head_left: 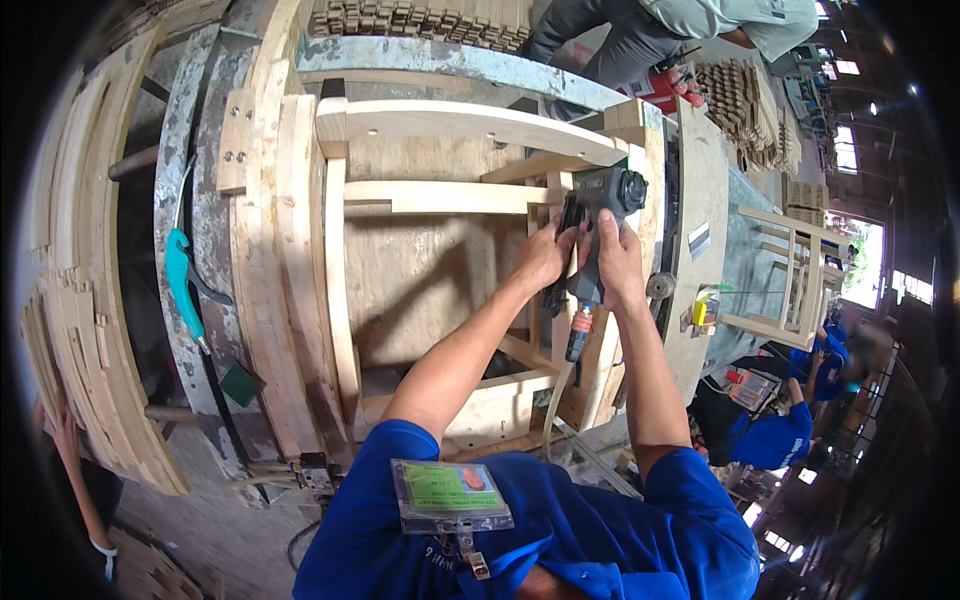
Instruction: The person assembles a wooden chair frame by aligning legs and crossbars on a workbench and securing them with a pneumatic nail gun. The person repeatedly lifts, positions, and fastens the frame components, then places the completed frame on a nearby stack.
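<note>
Dark grey nail gun (600, 215) (air hose below) against pale wooden frame (440, 195)

around you is a dim, shed-like workshop. your bench (420, 55) has a worn, pale blue-grey painted edge. on your left, curved pale wooden slats (85, 300) lean in a stack, and a teal-handled clamp (180, 280) hangs on the grey frame beside them. stacks of small wood pieces (420, 20) sit beyond the far edge of the bench, with another stack (745, 105) to your right. a finished pale wooden frame (790, 280) stands on your right. bright daylight comes through openings (865, 260) in the far right wall, and small lights (845, 68) glow under the dark roof. the floor (200, 520) below is grey and dusty.
</note>
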A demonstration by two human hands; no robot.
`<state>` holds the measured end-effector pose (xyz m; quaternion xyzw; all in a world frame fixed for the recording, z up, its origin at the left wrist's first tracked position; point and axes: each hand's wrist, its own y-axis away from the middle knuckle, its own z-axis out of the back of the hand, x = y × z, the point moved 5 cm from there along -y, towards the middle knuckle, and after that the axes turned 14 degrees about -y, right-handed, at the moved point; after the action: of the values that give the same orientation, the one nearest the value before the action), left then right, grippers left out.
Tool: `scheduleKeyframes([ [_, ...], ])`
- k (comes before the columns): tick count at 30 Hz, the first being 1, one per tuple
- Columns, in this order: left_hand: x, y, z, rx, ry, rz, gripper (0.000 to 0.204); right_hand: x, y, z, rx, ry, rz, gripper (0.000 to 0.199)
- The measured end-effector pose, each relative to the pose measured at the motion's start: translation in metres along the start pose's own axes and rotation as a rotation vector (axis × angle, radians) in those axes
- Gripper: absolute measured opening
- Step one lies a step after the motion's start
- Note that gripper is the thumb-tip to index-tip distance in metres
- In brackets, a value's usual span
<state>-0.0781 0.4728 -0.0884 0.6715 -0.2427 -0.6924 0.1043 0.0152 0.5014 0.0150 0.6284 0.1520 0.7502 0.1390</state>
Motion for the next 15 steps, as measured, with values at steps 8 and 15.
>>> scheduleKeyframes([
  [8, -0.057, 0.016, 0.061, -0.31, -0.71, -0.439, 0.057, -0.04, 0.042, -0.017, -0.244, -0.673, 0.307, 0.035],
  [15, -0.089, -0.007, 0.075, -0.217, -0.764, -0.492, 0.055, -0.027, 0.019, -0.033, -0.265, -0.845, 0.384, 0.029],
])
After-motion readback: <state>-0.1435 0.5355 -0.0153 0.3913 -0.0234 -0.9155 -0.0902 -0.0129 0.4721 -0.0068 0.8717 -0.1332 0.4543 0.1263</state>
